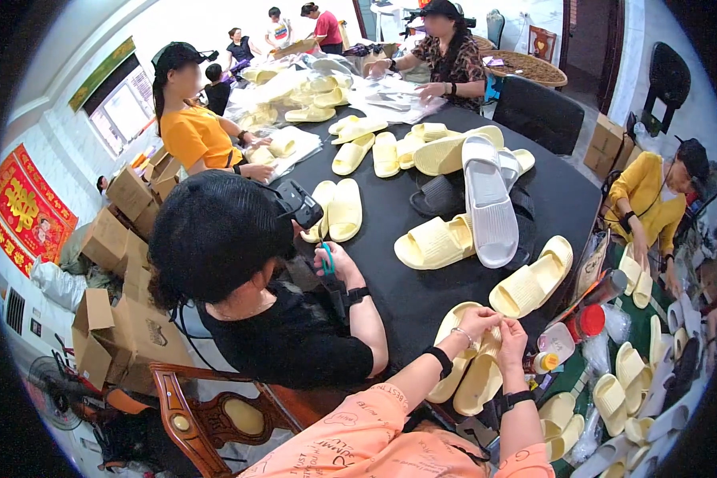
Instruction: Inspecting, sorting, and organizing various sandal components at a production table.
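My left hand [476, 321] and my right hand [514, 338] meet fingertip to fingertip at the table's near edge. Both are pinched closed; anything between the fingers is too small to make out. Directly below them rests a pair of pale yellow slide slippers [476, 384], partly hidden by my hands and wrists. Just beyond lies another yellow pair [532, 279]. Farther off, a large grey slipper [490, 203] leans across yellow and black ones, with a yellow slipper [434, 242] at its left.
Left of me, a person in black holds teal-handled scissors [327, 259] near a yellow pair [344, 209]. At my right stand a red-lidded jar [586, 321] and a yellow-capped bottle [545, 362]. Heaped slippers [611, 402] lie beyond. Others handle slippers and plastic bags around the black table [382, 295].
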A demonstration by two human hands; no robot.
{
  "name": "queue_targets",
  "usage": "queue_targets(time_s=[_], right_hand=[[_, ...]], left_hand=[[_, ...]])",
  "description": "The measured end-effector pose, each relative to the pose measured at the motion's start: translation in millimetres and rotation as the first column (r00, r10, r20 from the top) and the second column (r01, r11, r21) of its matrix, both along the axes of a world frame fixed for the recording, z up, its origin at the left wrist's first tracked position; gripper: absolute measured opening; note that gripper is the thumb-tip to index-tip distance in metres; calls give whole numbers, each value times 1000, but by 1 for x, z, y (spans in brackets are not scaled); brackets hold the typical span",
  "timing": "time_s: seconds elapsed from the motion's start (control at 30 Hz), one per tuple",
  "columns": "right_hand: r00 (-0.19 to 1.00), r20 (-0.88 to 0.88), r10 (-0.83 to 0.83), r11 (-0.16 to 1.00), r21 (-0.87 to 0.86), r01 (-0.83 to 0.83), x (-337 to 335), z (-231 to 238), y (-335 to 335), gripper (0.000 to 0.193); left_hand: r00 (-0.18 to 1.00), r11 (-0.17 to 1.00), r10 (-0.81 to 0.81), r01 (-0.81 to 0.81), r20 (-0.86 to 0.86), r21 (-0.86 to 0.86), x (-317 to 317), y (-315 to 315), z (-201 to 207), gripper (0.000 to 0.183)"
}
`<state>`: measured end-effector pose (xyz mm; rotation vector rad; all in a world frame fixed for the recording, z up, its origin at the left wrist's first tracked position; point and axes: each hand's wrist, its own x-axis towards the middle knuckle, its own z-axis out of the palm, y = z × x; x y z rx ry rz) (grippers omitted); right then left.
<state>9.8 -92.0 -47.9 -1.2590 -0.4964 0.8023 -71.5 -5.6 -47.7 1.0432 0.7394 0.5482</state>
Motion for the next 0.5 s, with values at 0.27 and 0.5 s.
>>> queue_targets(time_s=[0.27,0.5], right_hand=[[995,-103,8,1000,27,-5,-4,4,-1,5],[995,102,20,998,-65,-14,-3,-2,1,11]], left_hand=[[999,1000,-27,27,-22,-7,-3,-2,3,14],[996,998,53,-55,67,30,-6,-5,-1,21]])
